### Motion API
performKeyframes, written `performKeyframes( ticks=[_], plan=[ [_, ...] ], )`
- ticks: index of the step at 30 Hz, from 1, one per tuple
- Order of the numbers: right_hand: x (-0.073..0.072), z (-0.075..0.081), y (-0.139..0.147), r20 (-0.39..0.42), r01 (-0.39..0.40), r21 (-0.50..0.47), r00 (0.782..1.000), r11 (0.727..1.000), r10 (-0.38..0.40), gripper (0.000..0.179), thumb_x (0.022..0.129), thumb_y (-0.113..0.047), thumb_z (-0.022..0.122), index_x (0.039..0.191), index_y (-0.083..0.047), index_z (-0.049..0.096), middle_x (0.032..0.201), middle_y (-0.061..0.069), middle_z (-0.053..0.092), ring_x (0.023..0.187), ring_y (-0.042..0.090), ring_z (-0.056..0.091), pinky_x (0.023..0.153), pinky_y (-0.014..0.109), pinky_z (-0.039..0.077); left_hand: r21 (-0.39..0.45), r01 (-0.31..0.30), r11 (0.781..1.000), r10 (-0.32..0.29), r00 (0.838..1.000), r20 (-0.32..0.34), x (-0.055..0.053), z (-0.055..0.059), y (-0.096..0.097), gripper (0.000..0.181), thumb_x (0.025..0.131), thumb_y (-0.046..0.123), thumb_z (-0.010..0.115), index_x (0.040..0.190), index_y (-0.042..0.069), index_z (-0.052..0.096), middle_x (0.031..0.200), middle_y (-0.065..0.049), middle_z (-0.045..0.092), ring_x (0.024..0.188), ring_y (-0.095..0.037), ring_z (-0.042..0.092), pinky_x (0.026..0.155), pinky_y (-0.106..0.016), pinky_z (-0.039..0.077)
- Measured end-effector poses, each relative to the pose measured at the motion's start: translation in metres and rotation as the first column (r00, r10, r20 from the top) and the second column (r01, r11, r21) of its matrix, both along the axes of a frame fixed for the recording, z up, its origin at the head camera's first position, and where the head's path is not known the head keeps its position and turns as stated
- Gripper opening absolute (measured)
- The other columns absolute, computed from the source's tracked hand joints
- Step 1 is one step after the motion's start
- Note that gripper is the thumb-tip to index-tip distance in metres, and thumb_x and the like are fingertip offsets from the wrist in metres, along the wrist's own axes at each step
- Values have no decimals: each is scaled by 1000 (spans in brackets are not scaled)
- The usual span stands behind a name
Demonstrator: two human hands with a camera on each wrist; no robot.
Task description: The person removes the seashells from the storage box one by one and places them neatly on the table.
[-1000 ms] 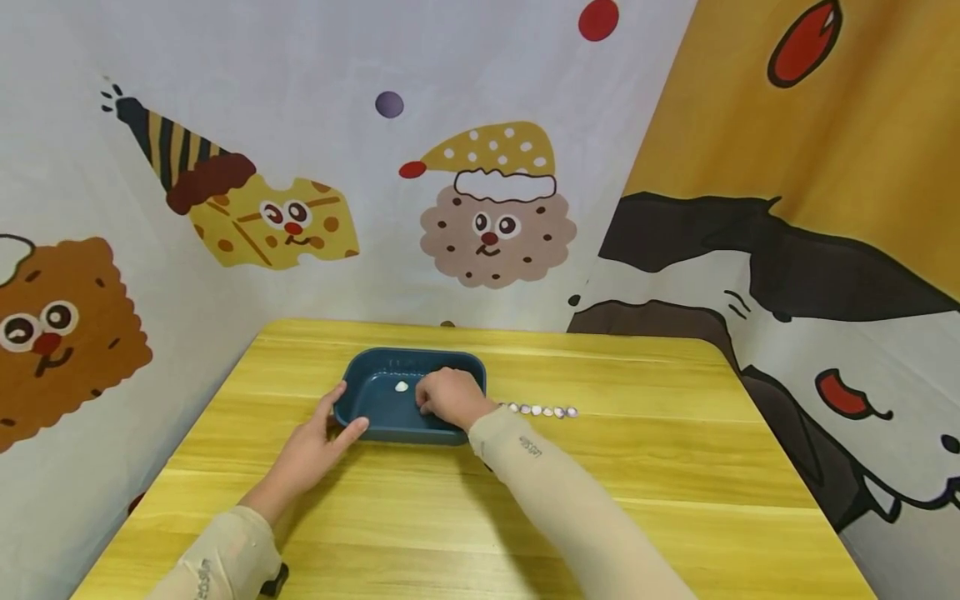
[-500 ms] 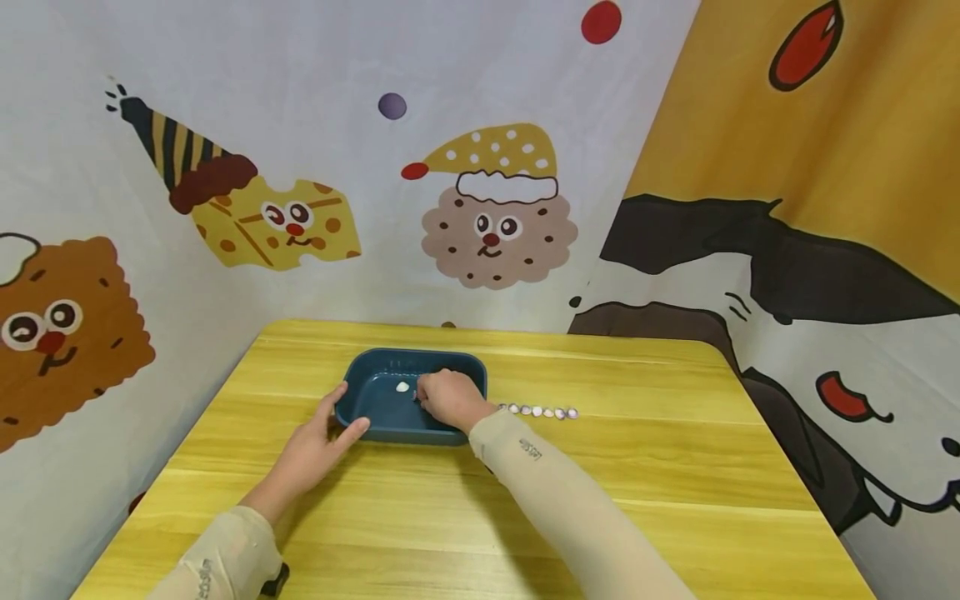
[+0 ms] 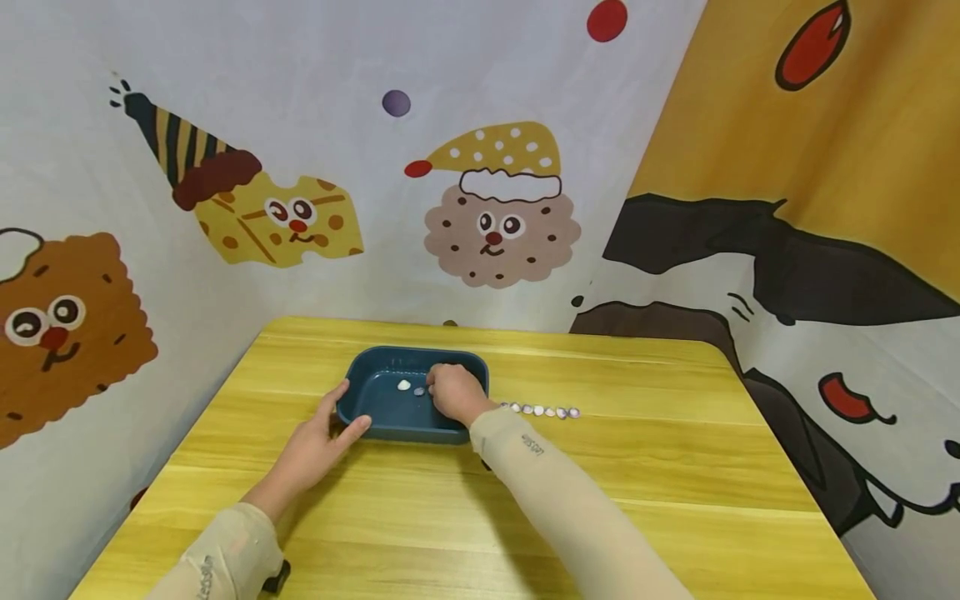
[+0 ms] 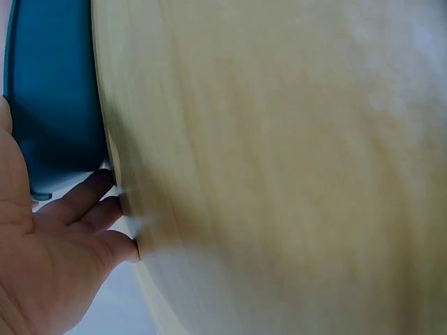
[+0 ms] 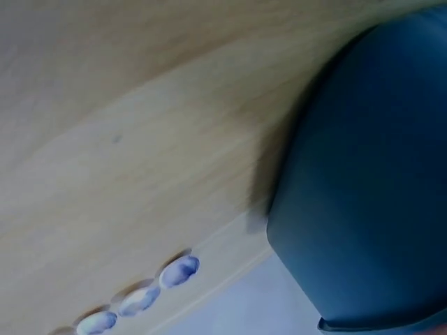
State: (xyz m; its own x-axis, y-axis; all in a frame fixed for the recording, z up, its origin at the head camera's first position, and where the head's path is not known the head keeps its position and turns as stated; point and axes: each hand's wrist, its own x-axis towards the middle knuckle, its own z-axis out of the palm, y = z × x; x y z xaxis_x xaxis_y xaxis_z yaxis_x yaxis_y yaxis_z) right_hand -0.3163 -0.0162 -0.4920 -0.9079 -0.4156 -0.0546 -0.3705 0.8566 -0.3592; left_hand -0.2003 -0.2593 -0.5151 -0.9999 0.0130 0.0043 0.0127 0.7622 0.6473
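Note:
A dark blue rectangular tray [image 3: 405, 434] rests on the table. My left hand [image 3: 311, 450] spans its near left corner, thumb at the near rim and fingers along the left side. In the left wrist view, several fingers of that hand [image 4: 70, 244] look straight and spread by the table's edge. Inside the tray lie a white shell [image 3: 403, 385] and a small purple shell-like piece [image 3: 419, 392]. My right hand [image 3: 456, 392] is bent down into the tray's right part, fingertips just right of the purple piece. Whether it holds anything is hidden.
A row of several small white and purple shells [image 3: 538, 411] runs right from the tray on the yellow wooden table [image 3: 637, 475]. Some of those shells [image 5: 179, 271] show in the right wrist view, left of the tray wall [image 5: 363, 188]. Cartoon-printed cloth [image 3: 300, 142] hangs behind the table.
My right hand has moved slightly right inside the tray, and the purple piece at its fingertips now lies apart from them beside the white shell. My left hand stays at the corner.

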Motion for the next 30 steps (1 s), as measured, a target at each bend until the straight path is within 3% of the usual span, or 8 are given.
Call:
performKeyframes(
  ticks=[8,15,23,30],
  plan=[
    [0,-6,-10,1,31,-19,1000,999,-31,29,105,-37,70,129,-24,79,132,-3,77,119,20,73,96,39,62,16,1,1000,-1,1000,24,1,2,0,93,104,69,52,174,22,11,152,-39,53,137,-54,59,111,-68,49],
    [-3,-8,-15,-28,59,17,998,998,-59,23,103,-36,74,121,-25,83,123,-5,81,105,17,77,86,39,64,13,-1,1000,1,1000,24,0,1,1,93,104,70,52,174,24,11,152,-38,54,136,-53,60,111,-68,49],
    [-3,-7,-10,-13,50,-54,999,997,-51,18,101,-34,76,111,-23,86,113,-5,83,98,15,77,83,36,64,15,2,1000,-2,1000,15,-1,2,0,94,104,70,51,174,23,11,152,-38,55,136,-53,60,110,-68,49],
    [-3,-6,-7,6,56,-113,998,992,-55,16,100,-34,78,93,-23,87,97,-9,82,78,8,69,71,29,59,19,-3,1000,3,1000,19,0,1,0,94,103,72,51,174,24,11,155,-37,52,138,-53,59,111,-68,49]
  ],
)
